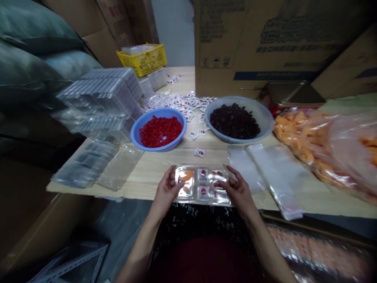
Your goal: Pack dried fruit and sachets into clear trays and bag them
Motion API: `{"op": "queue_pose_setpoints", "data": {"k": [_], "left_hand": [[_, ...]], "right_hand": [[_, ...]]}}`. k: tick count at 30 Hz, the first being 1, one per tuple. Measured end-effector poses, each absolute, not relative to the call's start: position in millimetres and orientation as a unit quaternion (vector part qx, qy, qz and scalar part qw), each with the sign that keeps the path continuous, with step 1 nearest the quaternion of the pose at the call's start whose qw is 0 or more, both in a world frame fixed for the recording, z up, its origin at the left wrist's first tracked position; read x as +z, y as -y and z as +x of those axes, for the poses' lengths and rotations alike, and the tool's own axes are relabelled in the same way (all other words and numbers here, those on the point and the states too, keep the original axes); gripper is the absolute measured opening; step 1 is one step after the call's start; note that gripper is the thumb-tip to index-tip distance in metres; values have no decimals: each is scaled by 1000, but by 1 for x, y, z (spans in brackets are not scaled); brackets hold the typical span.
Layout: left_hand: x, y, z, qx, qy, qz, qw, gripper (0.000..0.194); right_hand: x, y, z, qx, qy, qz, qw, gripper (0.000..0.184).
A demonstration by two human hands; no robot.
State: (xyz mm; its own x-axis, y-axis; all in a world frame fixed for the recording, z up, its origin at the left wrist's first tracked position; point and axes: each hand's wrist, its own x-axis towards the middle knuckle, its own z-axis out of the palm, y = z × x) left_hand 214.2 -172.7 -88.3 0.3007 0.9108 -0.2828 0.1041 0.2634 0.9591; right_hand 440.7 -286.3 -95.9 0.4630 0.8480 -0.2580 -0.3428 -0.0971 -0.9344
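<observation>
A clear plastic compartment tray [202,184] lies at the near edge of the wooden table [165,165]. It holds orange pieces at its left and small red-and-white sachets and dark bits in its other cells. My left hand [167,191] grips the tray's left end, fingers curled over the rim. My right hand [239,189] grips the right end the same way. Both hands press the tray against the table.
A blue bowl of red pieces [159,129] and a grey-blue bowl of dark dried fruit [238,119] stand behind the tray. Scattered sachets [179,103], stacks of empty clear trays [103,102], clear bags [265,173], a bag of orange slices [324,145] and cardboard boxes [265,39] surround them.
</observation>
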Motion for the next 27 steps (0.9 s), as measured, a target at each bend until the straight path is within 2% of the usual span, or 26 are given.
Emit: {"op": "queue_pose_setpoints", "data": {"k": [3, 6, 11, 13, 15, 19, 23, 27], "left_hand": [[-78, 189, 208, 270, -467, 406, 738, 60], [-75, 209, 205, 204, -457, 333, 799, 38], [-76, 231, 217, 201, -446, 232, 841, 38], [-75, 227, 223, 226, -476, 203, 825, 37], [-75, 217, 225, 262, -499, 184, 805, 34], [-73, 193, 216, 323, -516, 176, 774, 29], [-70, 182, 204, 349, -515, 175, 763, 33], [-67, 184, 200, 357, -513, 172, 761, 41]], "right_hand": [[-77, 300, 440, 508, 192, -550, 635, 79], [-65, 310, 440, 532, 187, -540, 625, 76], [-63, 311, 453, 533, 217, -566, 591, 69], [-62, 312, 464, 470, 276, -621, 564, 62], [-60, 318, 476, 352, 340, -710, 506, 52], [-66, 340, 492, 140, 460, -815, 324, 36], [-89, 355, 492, 57, 522, -828, 196, 19], [-101, 352, 496, 31, 511, -847, 145, 17]]}}
